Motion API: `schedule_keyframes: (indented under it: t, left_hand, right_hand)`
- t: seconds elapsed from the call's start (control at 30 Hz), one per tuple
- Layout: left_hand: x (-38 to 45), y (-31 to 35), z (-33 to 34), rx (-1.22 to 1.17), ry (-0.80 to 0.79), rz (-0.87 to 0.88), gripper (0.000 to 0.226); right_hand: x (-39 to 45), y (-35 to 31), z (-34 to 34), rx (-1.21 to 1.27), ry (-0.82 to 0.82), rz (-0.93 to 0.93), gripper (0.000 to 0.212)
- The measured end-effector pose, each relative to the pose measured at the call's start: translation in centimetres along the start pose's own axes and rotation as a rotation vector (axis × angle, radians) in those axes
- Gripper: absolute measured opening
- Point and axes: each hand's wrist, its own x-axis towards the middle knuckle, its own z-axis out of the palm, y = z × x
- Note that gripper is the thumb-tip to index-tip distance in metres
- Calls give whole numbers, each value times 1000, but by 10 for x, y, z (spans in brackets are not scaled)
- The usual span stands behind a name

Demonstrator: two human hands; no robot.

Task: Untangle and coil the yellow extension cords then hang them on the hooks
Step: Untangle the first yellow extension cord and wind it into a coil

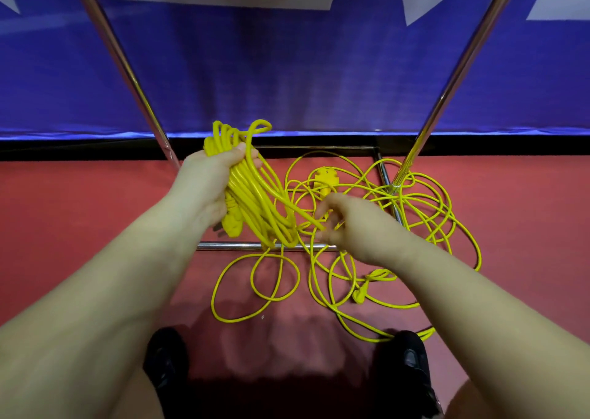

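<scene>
My left hand (207, 185) grips a bundle of coiled yellow extension cord (255, 195), its loops sticking up above my fist and hanging below it, a yellow plug (230, 225) dangling under my palm. My right hand (346, 223) pinches a strand of the same yellow cord that runs from the bundle. On the red floor lies a loose tangle of yellow cord (399, 214) with a yellow socket block (325, 177) in its middle and a plug end (359, 295) nearer me. No hooks are in view.
A chrome rack frame surrounds the tangle: slanted poles at left (127, 76) and right (447, 92) and a low front bar (230, 245). A blue banner (287, 67) hangs behind. My black shoes (166, 358) stand at the bottom, the right one touching the cord.
</scene>
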Motion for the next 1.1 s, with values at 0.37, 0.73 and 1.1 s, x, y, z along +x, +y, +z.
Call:
schedule_keyframes:
  t: [0.37, 0.73, 1.1]
  left_hand:
    - [-1, -12, -7, 288, -22, 58, 3]
    - [-17, -15, 2, 645, -372, 198, 9]
    - [-35, -23, 16, 432, -634, -14, 15]
  right_hand:
    - [0, 2, -23, -137, 210, 194, 18]
    - [-10, -21, -41, 474, -121, 12, 13]
    - [1, -12, -34, 574, 293, -20, 22]
